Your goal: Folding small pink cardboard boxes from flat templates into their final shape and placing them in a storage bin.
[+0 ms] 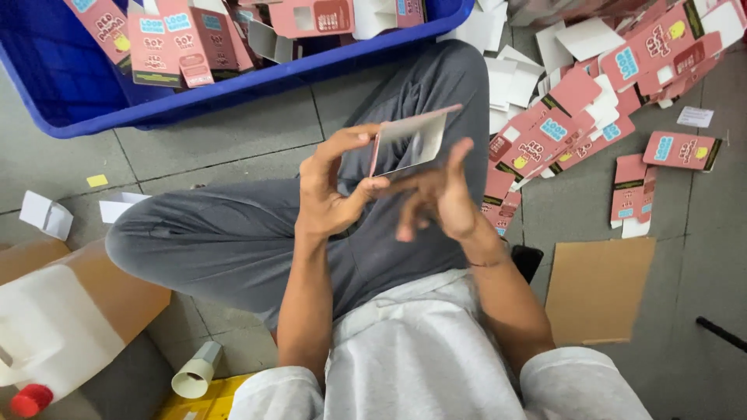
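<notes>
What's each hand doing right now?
Left hand: closed on the flat carton, thumb and fingers pinching its left edge.
Right hand: open, fingers spread, touching the carton's underside.

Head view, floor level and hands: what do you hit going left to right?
White jug with red cap → paper cup on its side → left hand → flat carton held up → right hand → brown cardboard sheet → lone pink carton.
</notes>
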